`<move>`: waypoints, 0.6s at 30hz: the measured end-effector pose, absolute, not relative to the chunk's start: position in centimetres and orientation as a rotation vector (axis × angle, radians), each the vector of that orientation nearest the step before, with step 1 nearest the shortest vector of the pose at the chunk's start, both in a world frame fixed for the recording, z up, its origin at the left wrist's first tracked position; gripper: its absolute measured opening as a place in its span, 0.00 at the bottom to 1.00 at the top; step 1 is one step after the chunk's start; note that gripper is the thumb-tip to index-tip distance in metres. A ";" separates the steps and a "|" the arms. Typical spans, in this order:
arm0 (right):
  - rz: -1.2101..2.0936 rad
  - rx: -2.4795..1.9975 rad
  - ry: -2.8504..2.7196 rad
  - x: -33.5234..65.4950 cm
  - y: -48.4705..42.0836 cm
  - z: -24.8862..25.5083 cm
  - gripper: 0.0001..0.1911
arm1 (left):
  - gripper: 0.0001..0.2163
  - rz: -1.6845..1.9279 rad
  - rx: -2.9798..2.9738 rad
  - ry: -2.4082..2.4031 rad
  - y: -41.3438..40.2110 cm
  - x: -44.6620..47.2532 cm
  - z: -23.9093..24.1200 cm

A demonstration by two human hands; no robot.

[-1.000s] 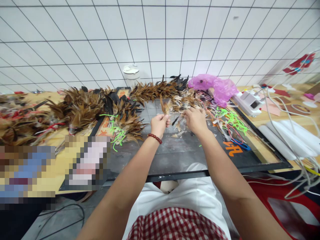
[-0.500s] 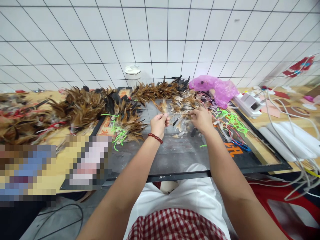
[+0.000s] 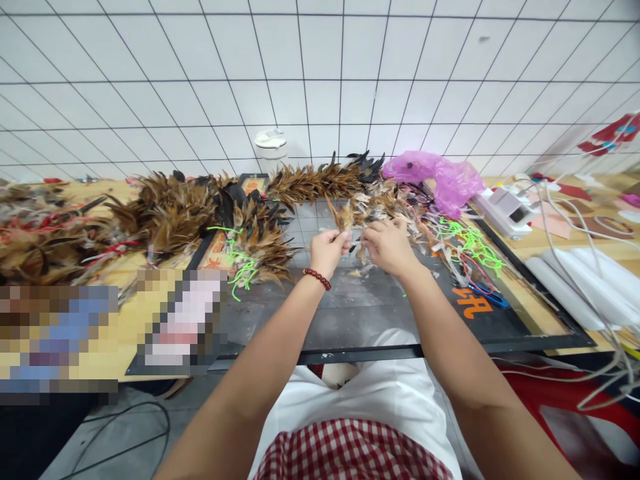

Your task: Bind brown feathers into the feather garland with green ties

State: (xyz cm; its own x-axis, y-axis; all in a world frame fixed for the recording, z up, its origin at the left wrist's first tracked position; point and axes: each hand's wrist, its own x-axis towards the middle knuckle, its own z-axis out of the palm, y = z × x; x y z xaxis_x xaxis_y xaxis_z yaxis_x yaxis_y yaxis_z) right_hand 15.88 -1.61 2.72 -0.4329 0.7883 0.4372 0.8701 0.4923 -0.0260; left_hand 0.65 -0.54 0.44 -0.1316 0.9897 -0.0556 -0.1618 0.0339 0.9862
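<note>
Pinched in my left hand (image 3: 331, 252) is a small bunch of brown feathers (image 3: 343, 215), its tips pointing up and away from me. My right hand (image 3: 388, 245) is close beside it on the right, fingers bent and drawn together; what lies between its fingertips is too small to make out. Behind my right hand spreads a loose pile of brown and white feathers (image 3: 385, 203). To the left of my hands lies a bundle of brown feathers (image 3: 265, 240) with bright green cords (image 3: 243, 265). Under both hands is a dark framed board (image 3: 360, 303).
A long brown feather strand (image 3: 315, 181) runs along the back. A white lidded cup (image 3: 271, 150) stands by the tiled wall. On the right are a pink plastic bag (image 3: 435, 177), green cord (image 3: 473, 243), blue-handled scissors (image 3: 487, 295), a white power strip (image 3: 507, 210) and loose cables.
My right hand has moved left from the feather pile to beside my left hand. The left hand still holds its feathers. The view has shifted slightly.
</note>
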 end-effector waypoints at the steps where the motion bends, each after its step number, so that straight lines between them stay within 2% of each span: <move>1: -0.298 -1.372 -2.364 15.6 -1.7 2.7 0.08 | 0.06 1.321 1.038 1.220 -0.5 0.7 0.3; 11: -0.362 -1.359 -2.367 15.0 -1.8 2.5 0.09 | 0.09 1.129 1.449 1.317 -0.4 0.4 -1.2; 15: -0.347 -1.525 -2.265 16.1 -1.4 2.5 0.10 | 0.09 1.214 1.254 1.309 -0.4 0.3 -0.9; 18: -0.179 -1.511 -2.307 17.2 -1.0 2.5 0.12 | 0.08 1.290 1.040 1.265 -0.4 0.3 0.0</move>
State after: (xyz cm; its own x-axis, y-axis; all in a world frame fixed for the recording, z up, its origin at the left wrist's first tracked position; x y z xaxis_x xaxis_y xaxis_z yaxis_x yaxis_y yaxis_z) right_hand 17.22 -1.01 2.51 -0.3524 0.8569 0.3763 0.9046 0.4149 -0.0976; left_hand 0.31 -0.42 -0.03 -0.1200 0.9904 -0.0681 -0.0877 0.0577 0.9945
